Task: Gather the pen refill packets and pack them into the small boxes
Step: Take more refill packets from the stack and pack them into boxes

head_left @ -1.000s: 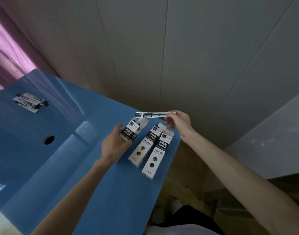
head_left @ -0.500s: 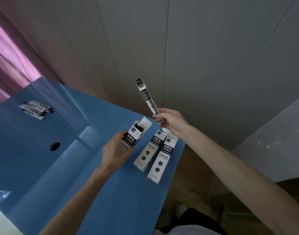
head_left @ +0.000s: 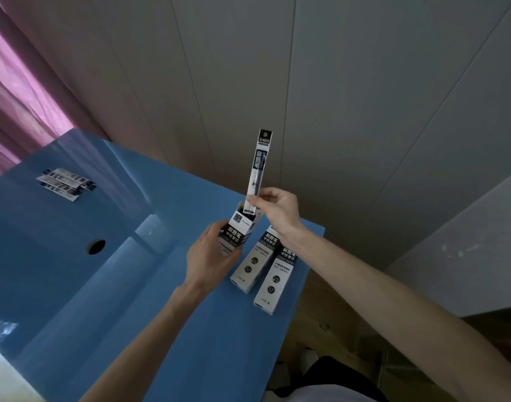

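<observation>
My left hand grips a small black-and-white box held upright, its top flap open. Between finger and thumb my right hand pinches a long narrow refill packet near its lower end. The packet stands almost upright and its bottom tip is inside the box's open mouth. Two more small boxes lie flat on the blue table: one just right of my left hand, the other beside it near the table's right edge. Several refill packets lie in a loose stack at the far left.
The blue table has a round hole left of centre and ends at a right edge just past the boxes. A pale panelled wall rises behind it. A pink curtain hangs at the left. Wooden floor shows below right.
My right hand swung the packet from level to nearly upright and lowered its tip into the open box. My left hand lifted and stood that box upright.
</observation>
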Demonstrator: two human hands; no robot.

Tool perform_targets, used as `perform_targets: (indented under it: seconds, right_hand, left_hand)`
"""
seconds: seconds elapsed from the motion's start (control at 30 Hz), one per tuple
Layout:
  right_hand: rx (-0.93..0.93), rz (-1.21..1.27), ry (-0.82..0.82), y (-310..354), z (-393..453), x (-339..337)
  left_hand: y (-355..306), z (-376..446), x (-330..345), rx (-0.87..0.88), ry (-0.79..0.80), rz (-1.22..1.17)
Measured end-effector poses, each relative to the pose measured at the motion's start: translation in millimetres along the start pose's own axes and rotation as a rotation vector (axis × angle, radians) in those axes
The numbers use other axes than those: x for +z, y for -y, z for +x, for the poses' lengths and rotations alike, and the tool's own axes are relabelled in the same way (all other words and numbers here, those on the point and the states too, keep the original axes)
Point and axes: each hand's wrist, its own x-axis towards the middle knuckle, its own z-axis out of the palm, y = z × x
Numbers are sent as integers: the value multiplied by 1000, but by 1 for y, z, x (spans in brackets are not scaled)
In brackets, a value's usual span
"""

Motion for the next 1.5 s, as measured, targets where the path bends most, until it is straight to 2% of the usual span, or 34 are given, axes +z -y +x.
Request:
perform_targets:
  seconds: [0.33, 0.53, 0.67, 0.77, 0.83, 0.97, 1.1, 1.13, 1.2, 1.3, 1.43, 1.5]
  right_hand:
    - [4, -68, 52, -9, -9, 1]
    - [77, -266, 248, -1, -13, -10]
    - [-120, -565, 175, 2, -11, -13]
    - [-214, -623, 111, 1, -8, -12]
    - [-207, -529, 103, 3, -12, -13]
    - [-201, -306, 192, 0, -20, -8]
    - [-306, -195, -57, -6, -16, -9]
    - [-343, -198, -74, -8, -16, -11]
    - [-407, -309, 6, -12, -16, -14]
    - [-439, -605, 225, -20, -16, -17]
    - [-499, -664, 113, -30, -18, -22]
    - [-549, -722, 169, -34, -20, -23]
  left_hand:
    - [-8, -2, 2, 5, -27, 1]
    - [-4, -3, 1, -23, -48, -5]
    - [-5, -5, 2, -9, -49, 5]
    - [-7, -6, 2, 0, -47, -2]
    - [-8, -5, 1, -2, -46, 3]
    - [-7, -3, -1, -2, -37, 28]
    - [-7, -2, -2, 1, -42, 45]
    - [-7, -2, -2, 4, -44, 49]
    - [-9, -1, -1, 5, -46, 56]
    - [-11, 1, -1, -14, -48, 72]
    - [-12, 1, 0, -10, -53, 81]
    - [-13, 1, 1, -10, -54, 97]
